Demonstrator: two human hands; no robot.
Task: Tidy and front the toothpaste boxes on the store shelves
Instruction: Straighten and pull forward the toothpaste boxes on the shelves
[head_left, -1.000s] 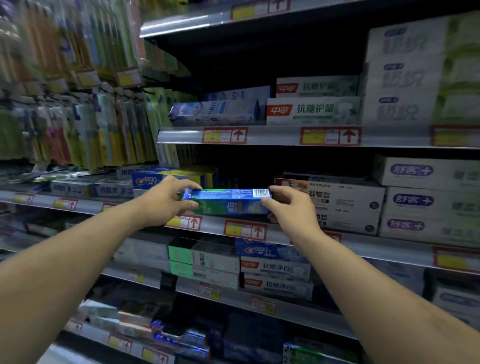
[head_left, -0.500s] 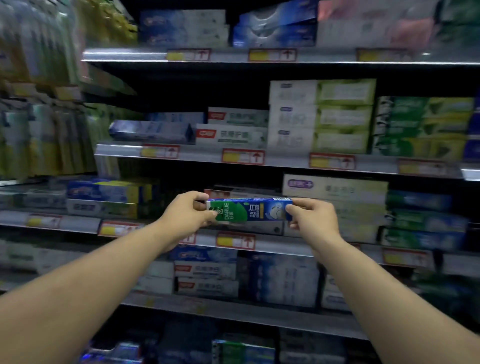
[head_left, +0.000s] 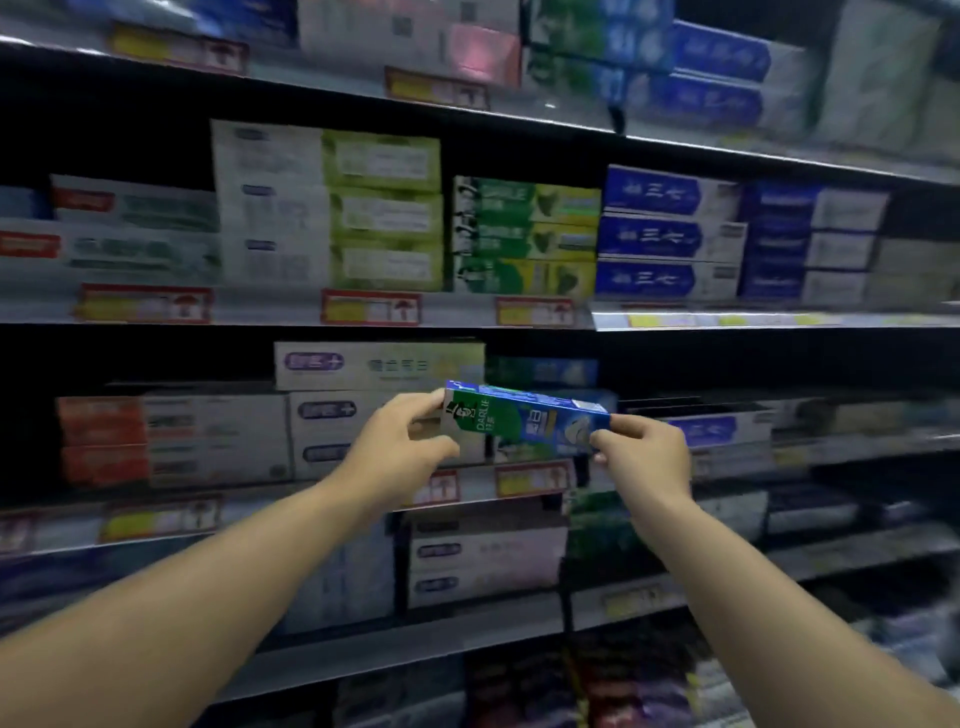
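I read the toothpaste box (head_left: 524, 421) as green and blue with white lettering (its top face is blue). I make out white-and-lime boxes (head_left: 332, 208), green-and-yellow boxes (head_left: 524, 234) and blue-and-white boxes (head_left: 670, 236); the price tags (head_left: 371, 307) are yellow, framed red.

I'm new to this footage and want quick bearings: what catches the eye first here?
A green-and-blue Darlie toothpaste box is held tilted at centre, the left hand gripping its left end, the right hand pinching its right. On the shelf above, stacked green-and-yellow boxes sit beside blue-and-white boxes.

Left hand (head_left: 397, 449) and right hand (head_left: 647, 457) extended forward, both pinching.
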